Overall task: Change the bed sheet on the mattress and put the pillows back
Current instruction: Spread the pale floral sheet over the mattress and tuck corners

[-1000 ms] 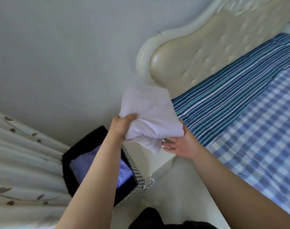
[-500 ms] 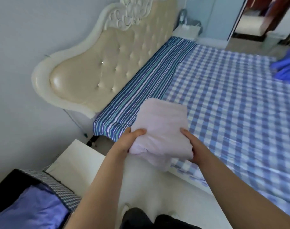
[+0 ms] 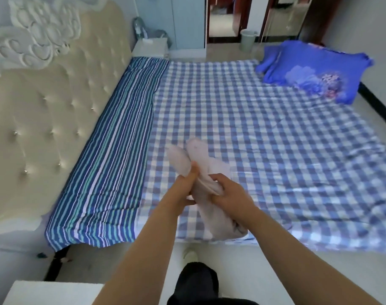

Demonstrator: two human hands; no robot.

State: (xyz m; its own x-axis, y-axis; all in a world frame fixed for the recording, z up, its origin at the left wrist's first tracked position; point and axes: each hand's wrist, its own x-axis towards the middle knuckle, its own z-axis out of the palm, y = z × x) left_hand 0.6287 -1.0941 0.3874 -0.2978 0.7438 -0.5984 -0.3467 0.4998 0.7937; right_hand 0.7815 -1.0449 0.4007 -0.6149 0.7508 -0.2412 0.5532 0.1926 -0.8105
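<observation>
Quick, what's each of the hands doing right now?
Left hand: grips the pale pink folded cloth bundle above the blue checked bed sheet.
Right hand: grips the same bundle.

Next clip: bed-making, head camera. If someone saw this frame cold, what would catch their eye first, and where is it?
Front and centre, the left hand and right hand both grip a pale pink folded sheet above the near edge of the bed. Beneath it spreads a blue-and-white checked sheet, with a blue striped cloth along the cream tufted headboard at left. A bright blue pillow lies at the far right corner.
</observation>
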